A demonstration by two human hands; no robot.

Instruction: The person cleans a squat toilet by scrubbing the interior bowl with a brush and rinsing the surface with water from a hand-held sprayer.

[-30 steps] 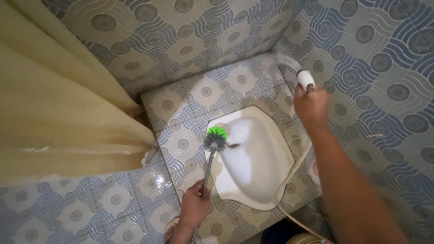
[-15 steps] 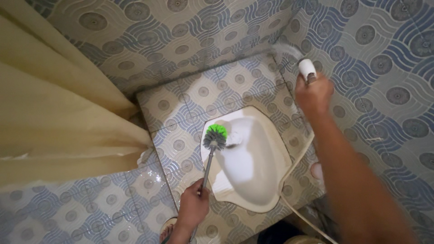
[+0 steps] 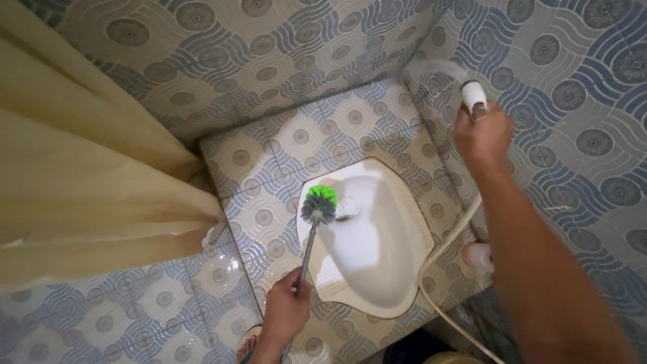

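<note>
left hand (image 3: 286, 311): bottom centre of the frame; fingers wrapped tight around the lower end of the brush handle.
toilet brush (image 3: 311, 232): thin grey handle running up from the left hand to a grey and green bristle head, which rests on the left rim of the pan, centre of the frame.
brush handling: judged light; handle stiff, bristles springy; likely slippery when wet. best held low on the handle, as it is now.
squat pan (image 3: 377, 256): white, set in the raised tiled step, centre of the frame.
hose (image 3: 441, 253): pale, soft and bendable; curves from the bottom right up along the pan's right edge.
right hand (image 3: 482, 138): upper right; fingers closed around the sprayer grip.
sprayer head (image 3: 473, 96): white, hard, judged light; sticks out above the fist, water fanning to the left.
curtain (image 3: 87, 182): cream, left of the frame.
change from earlier frame: right hand and sprayer now higher and further right; brush head almost unmoved.
</note>
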